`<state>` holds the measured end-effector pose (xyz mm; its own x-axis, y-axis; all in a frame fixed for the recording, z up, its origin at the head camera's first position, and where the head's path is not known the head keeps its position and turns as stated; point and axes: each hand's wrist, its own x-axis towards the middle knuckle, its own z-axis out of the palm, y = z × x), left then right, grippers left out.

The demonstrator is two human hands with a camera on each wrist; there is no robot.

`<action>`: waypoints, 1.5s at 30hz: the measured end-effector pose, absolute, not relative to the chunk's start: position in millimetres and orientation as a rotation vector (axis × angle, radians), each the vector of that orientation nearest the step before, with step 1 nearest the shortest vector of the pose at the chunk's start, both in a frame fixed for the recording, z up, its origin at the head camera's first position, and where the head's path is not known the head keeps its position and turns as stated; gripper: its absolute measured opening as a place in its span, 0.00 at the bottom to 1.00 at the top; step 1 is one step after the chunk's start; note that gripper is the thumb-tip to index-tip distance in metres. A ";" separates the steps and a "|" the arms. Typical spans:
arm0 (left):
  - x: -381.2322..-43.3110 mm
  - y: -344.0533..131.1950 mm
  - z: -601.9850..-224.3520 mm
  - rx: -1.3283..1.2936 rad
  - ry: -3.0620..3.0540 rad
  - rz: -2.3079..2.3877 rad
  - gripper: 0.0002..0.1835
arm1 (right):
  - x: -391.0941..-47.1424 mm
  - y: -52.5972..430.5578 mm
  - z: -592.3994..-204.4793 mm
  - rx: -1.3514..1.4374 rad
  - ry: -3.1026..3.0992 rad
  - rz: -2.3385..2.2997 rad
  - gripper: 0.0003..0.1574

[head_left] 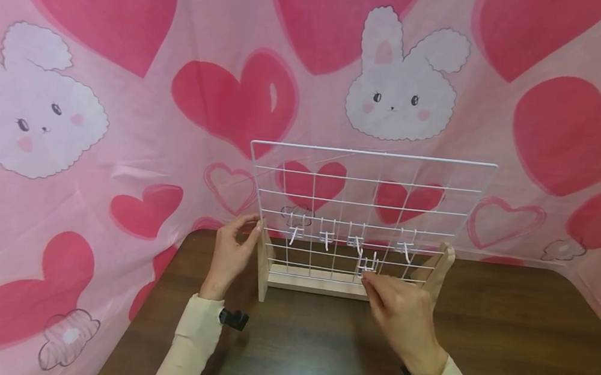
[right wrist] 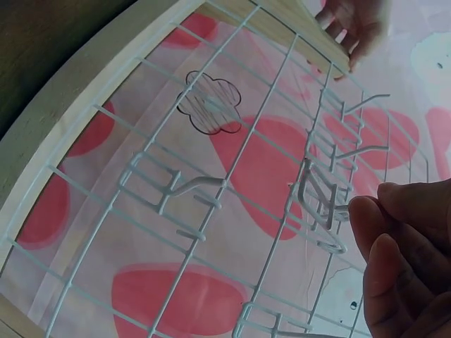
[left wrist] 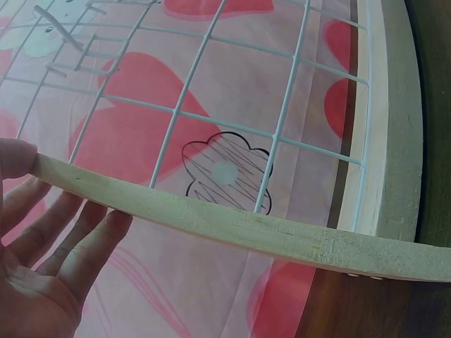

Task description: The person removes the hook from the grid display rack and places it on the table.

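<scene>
A white wire grid (head_left: pixel 326 201) stands upright in a wooden stand (head_left: pixel 318 283). Several white double-wire hooks, among them one at the left (head_left: pixel 296 233) and one at the right (head_left: pixel 404 249), hang in a row on it. My right hand (head_left: pixel 402 312) pinches the prong of another white hook (right wrist: pixel 320 197) between thumb and forefinger, in front of the grid and lower than the row in the head view. Whether this hook touches the wires, I cannot tell. With thumb and fingers on opposite sides, my left hand (head_left: pixel 231 253) grips the stand's left upright (left wrist: pixel 211 215) near its top.
The stand sits on a dark brown wooden table (head_left: pixel 526 330). Behind and to the left hangs a pink cloth (head_left: pixel 203 15) with red hearts and white rabbits. At the stand's right is its other upright (head_left: pixel 441 273).
</scene>
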<state>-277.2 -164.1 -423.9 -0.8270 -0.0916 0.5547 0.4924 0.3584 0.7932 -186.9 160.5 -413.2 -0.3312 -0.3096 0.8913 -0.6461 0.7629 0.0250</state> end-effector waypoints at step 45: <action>-278.2 -165.1 -423.8 -0.371 -2.115 -1.475 0.13 | -184.1 141.2 -426.0 0.852 -2.026 0.480 0.04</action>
